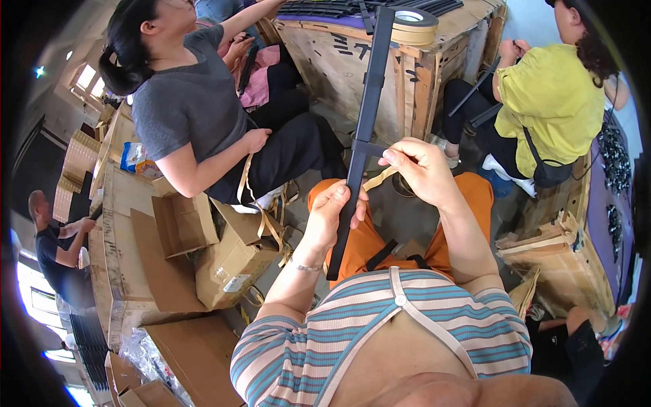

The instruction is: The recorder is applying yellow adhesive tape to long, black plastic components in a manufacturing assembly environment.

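Head view: I am looking down on a long black bar (pixel 368 102) that is slanting across the middle, above the wearer's lap, its far end overlapping the worktop (pixel 332 57) in the picture. The left hand (pixel 331 211) is gripping the bar's lower part, thumb lying along the front; most of its other fingers are hiding behind the bar, out of my sight. A short dark tab (pixel 369 147) is sticking out sideways from the bar, and the right hand (pixel 426 169) is pinching, thumb against fingers, right at the tab's end. A tan strip (pixel 380 179) is running beneath those fingers toward the bar; whether the fingertips are holding the tab, the strip or both, I am failing to tell.

Farther out, orange trousers (pixel 478 203) are showing under the forearms. On the worktop, rolls of tape (pixel 415 35) are appearing beside the bar's far end, and a heap of dark strips (pixel 325 9) is being cut off by the upper edge. To the left, a co-worker in a grey shirt (pixel 183 112) is sitting with a tan ribbon (pixel 245 178) trailing from one hand, near an open cardboard box (pixel 234 271). To the right, a person in a yellow top (pixel 549 102) is sitting with dark bars (pixel 475 88) near the lap. At the far left, another person (pixel 57 237) is blurring toward the lens's dark rim.
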